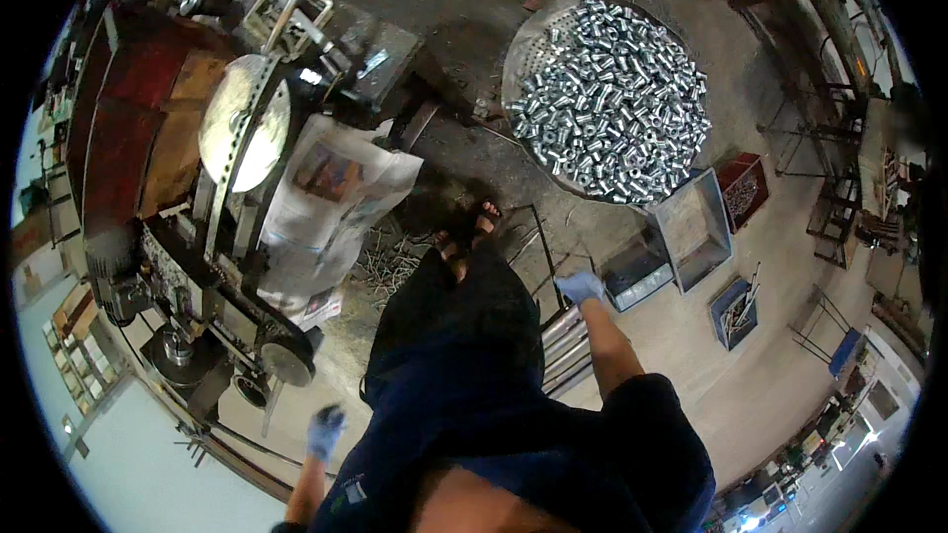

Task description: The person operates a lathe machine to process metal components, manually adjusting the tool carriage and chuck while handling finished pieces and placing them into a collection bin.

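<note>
My left hand (326, 431), in a light blue-grey glove with darker fingers, hangs low at my left side, apart from the machine. It is small and blurred, so its fingers do not show clearly. My right hand (580, 286), in a similar glove, is out to my right by the far end of several long metal bars (567, 353) lying side by side. I cannot tell whether it touches a bar or the thin dark frame there, nor how its fingers are set. A grey-blue bin (642, 286) stands just right of that hand.
At left is a machine with a pale disc (237, 123) and newspaper sheets (326, 207). A large round tray (523, 49) ahead carries a heap of shiny metal cylinders (617, 104). Right of it are a tilted bin (691, 227), a red bin (741, 188) and a blue bin (733, 314).
</note>
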Available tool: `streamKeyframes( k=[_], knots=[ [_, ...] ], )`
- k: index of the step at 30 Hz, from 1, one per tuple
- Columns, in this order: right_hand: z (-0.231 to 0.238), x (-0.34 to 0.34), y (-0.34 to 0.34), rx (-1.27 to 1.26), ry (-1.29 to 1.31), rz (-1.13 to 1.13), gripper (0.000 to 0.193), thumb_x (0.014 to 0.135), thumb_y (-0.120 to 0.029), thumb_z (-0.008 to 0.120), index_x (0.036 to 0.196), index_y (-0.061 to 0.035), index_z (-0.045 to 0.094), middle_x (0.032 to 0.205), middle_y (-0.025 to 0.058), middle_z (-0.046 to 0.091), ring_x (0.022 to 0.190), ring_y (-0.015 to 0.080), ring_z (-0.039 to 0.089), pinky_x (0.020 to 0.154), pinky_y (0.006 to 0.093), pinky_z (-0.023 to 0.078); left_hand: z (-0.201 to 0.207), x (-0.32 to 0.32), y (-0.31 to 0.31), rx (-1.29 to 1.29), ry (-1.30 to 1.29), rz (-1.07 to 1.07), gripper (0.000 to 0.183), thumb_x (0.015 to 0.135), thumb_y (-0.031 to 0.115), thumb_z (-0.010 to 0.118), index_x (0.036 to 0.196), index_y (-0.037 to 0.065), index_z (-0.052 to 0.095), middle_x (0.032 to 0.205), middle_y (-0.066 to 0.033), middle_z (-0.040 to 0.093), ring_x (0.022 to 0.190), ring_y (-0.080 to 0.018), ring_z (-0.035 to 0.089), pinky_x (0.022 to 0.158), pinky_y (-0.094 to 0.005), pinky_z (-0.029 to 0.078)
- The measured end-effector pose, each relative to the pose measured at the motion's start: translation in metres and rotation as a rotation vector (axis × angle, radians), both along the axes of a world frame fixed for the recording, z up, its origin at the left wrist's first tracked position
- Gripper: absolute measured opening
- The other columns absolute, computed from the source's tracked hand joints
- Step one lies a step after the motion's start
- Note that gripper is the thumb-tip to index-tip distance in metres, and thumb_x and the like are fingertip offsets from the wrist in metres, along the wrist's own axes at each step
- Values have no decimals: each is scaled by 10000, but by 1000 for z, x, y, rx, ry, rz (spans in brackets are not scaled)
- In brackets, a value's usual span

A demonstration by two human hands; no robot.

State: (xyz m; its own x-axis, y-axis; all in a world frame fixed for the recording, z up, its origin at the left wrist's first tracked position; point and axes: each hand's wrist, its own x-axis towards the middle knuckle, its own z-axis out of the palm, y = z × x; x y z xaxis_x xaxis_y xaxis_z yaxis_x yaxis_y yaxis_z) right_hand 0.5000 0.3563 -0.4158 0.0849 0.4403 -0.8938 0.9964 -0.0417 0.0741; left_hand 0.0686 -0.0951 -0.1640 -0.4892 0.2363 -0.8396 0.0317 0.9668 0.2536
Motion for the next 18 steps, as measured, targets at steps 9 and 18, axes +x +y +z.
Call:
streamKeyframes(
  k=[9, 18],
  knots=[
    [33, 33, -18, 10, 42, -154, 395, 703, -463, 588, 879, -124, 685, 937, 120, 645, 906, 295, 600, 809, 358, 464, -168, 18, 402, 224, 144, -874, 378, 837, 381, 498, 977, 49, 612, 872, -197, 621, 835, -369, 588, 724, -436, 463],
    [-5, 112, -33, 231, 157, -411, 343, 768, -382, 570, 714, -57, 665, 678, 157, 623, 667, 309, 623, 619, 394, 473, -297, 20, 503, 372, 45, -902, 269, 815, 296, 510, 966, 114, 639, 918, -166, 626, 873, -347, 583, 782, -405, 460]
  ],
)
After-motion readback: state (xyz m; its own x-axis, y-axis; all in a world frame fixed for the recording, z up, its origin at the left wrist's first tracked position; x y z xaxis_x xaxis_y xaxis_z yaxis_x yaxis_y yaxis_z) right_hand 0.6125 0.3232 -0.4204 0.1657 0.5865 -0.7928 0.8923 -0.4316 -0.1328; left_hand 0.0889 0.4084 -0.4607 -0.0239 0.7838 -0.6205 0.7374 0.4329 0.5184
